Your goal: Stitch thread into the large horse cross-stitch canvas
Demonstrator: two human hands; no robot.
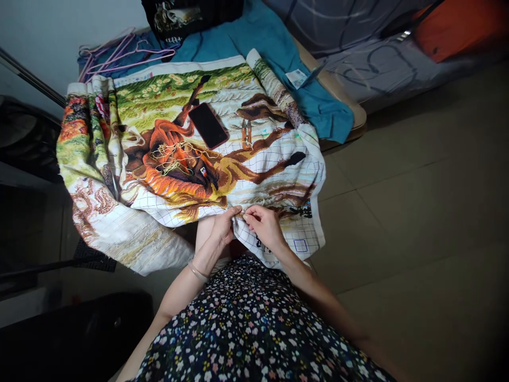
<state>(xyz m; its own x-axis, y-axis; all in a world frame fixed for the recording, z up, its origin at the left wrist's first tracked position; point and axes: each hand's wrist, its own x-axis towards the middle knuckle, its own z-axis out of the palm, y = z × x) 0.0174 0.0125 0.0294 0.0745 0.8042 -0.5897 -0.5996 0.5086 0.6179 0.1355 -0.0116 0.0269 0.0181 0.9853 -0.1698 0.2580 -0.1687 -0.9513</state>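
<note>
A large cross-stitch cloth with horse figures and a printed grid lies spread over my lap and the low bed edge. Its near edge is gripped by my left hand, thumb on top and fingers underneath. Just beside it, my right hand is closed in a pinch at the fabric; whatever sits between those fingertips is too small to make out. On the cloth rest a tangle of yellow thread, a dark phone, orange-handled thread snips and a tiny colourful item.
Rolled parts of the cloth bulge at the left and upper right. Behind are pink hangers, a teal sheet, a black bag and a small paper packet. Tiled floor extends rightward; an orange bag is far right.
</note>
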